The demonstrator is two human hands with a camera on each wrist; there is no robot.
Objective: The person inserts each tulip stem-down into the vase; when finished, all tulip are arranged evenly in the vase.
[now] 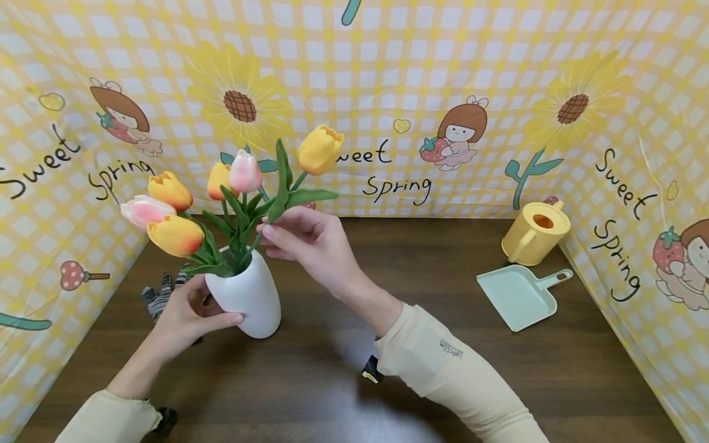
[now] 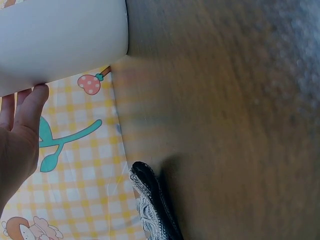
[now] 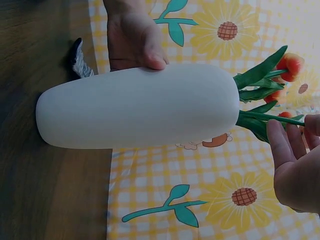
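Observation:
A white vase (image 1: 256,301) stands on the dark wood table at the left, holding several artificial tulips in yellow, orange and pink. My left hand (image 1: 180,317) grips the vase's side, thumb in front; its other fingers are partly hidden behind. Above the rim, my right hand (image 1: 318,243) pinches the green stem of a yellow tulip (image 1: 320,149) that leans right. The right wrist view shows this stem (image 3: 265,117) running into the vase mouth, between thumb and fingers. In the left wrist view, the fingers (image 2: 31,107) touch the vase wall (image 2: 65,40).
A grey striped knit glove (image 1: 159,300) lies behind my left hand. At the right stand a yellow watering can (image 1: 536,234) and, before it, a pale green dustpan (image 1: 517,298). Yellow checked cloth walls (image 1: 354,80) enclose the table's back and sides.

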